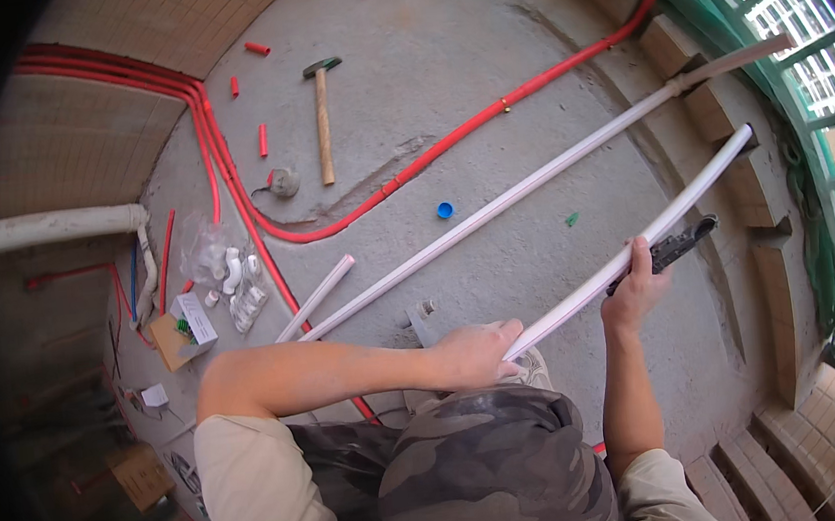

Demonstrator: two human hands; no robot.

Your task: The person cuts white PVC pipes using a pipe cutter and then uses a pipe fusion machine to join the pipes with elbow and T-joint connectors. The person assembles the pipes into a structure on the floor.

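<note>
A white plastic pipe slants from in front of my body toward the ledge on the right. My left hand is closed around its near end. My right hand has a black plier-like hand tool in its grip, and its fingers also lie against the pipe; the tool's jaws point away to the right, beside the pipe and not visibly around it. Part of the tool's handles is hidden by the hand. A longer white pipe lies beyond on the concrete floor, with a short white pipe piece near its left end.
Red conduit runs across the floor and up the left wall. A hammer, a tape roll and a blue cap lie around. White fittings and a cardboard box sit left. Tiled steps and green netting edge the right.
</note>
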